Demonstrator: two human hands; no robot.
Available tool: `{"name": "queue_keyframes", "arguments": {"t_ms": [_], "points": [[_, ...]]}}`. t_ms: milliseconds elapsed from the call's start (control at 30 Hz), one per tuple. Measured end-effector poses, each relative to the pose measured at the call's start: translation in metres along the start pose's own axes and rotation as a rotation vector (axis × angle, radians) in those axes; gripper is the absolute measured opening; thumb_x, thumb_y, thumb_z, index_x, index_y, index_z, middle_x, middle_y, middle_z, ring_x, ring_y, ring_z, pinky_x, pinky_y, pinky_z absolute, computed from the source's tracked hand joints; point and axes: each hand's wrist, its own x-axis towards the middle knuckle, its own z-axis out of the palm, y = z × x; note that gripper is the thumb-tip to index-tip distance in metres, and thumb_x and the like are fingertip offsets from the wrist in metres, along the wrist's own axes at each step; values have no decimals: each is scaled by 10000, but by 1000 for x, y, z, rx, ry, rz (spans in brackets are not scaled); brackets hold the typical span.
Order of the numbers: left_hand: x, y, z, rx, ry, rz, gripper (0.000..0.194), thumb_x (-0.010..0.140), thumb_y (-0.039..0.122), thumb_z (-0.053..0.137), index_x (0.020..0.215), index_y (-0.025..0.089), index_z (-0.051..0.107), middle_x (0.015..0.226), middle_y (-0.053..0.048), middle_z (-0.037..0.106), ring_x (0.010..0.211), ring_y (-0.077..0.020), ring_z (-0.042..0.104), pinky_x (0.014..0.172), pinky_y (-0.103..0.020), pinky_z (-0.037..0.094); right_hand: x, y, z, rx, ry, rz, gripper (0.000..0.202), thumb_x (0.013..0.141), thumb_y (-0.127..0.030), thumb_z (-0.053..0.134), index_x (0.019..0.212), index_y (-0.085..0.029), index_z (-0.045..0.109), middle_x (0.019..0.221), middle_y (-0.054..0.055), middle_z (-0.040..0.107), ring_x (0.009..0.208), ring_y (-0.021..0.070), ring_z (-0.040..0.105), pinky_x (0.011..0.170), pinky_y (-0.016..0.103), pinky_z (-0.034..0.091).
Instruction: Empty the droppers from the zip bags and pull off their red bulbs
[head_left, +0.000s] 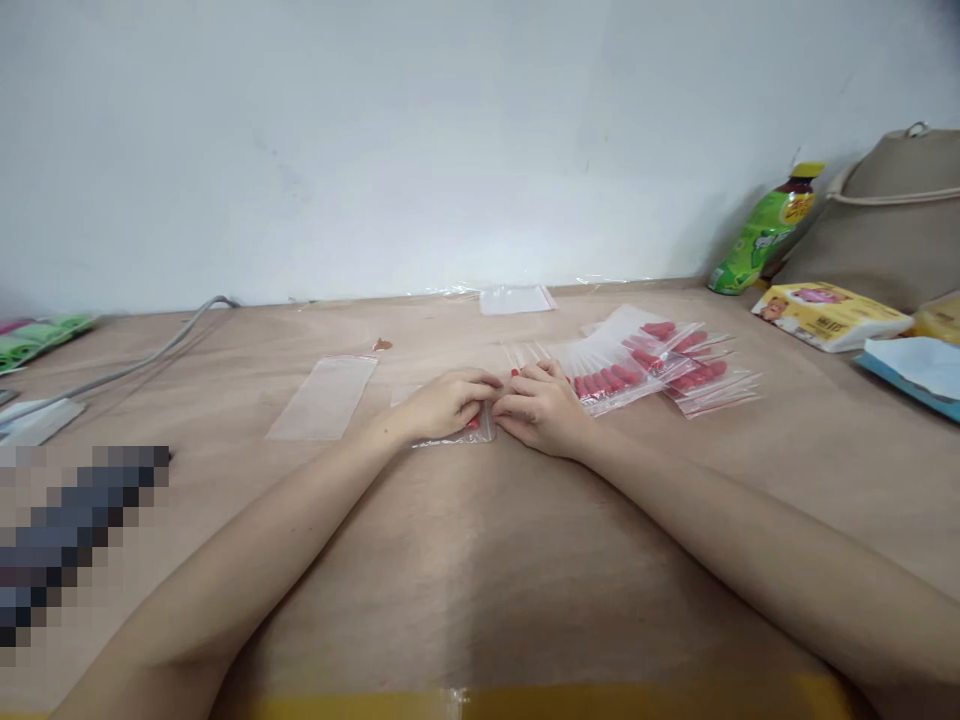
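Head view, near to far: at the near edge of the table (450, 600), a yellow strip (360, 706); farther in, to the left, a dark, pixelated object (75, 530). At mid-table, left hand (454, 405) over a clear bag (487, 432) with a red piece (473, 423) inside, fingers curled and narrow; right hand (547, 410) just beside, fingers bent and close together, tips near the right edge of the same bag. Impossible to tell whether film is pinched in either hand. Left of the hands, a flat bag (322, 398); to the right, overlapping filled bags (611, 355) with red pieces in rows. Beyond the flat bag, a brown scrap (382, 345). At far left, a grey cable (161, 350); at right, a blue packet (911, 385), a yellow pack (832, 315), a tilted green bottle (765, 235) and a grey-brown holdall (885, 230). Near the wall (450, 150), a pale bag (517, 299).
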Motion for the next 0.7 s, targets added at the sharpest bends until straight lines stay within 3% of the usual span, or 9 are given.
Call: {"name": "queue_keyframes", "arguments": {"t_ms": [200, 333, 567, 700], "points": [[2, -6, -7, 119, 54, 130, 252, 840, 158, 416, 882, 194, 662, 971, -58, 644, 869, -162, 599, 777, -278, 468, -1, 2, 2, -43, -13, -23, 267, 884, -279, 408, 796, -259, 659, 765, 8, 619, 791, 159, 448, 810, 338, 231], [1, -8, -8, 157, 71, 148, 260, 853, 189, 409, 806, 198, 665, 875, -51, 668, 798, -153, 613, 719, -259, 469, 0, 3, 3, -39, -25, -11, 278, 886, -307, 416, 775, -263, 667, 762, 7, 627, 794, 158, 448, 815, 335, 233], [0, -7, -6, 182, 53, 160, 221, 833, 165, 458, 936, 210, 649, 1013, -48, 649, 897, -165, 603, 775, -273, 459, 1, 1, 1, -6, -11, 11, 233, 862, -299, 467, 772, -256, 677, 738, 9, 626, 791, 159, 461, 797, 334, 243], [1, -4, -7, 241, 34, 222, 162, 786, 148, 533, 877, 193, 658, 991, -51, 653, 879, -178, 599, 771, -290, 457, 1, 2, 2, -8, 13, -20, 211, 851, -286, 487, 772, -260, 681, 745, 3, 635, 766, 156, 459, 772, 342, 241]]}}
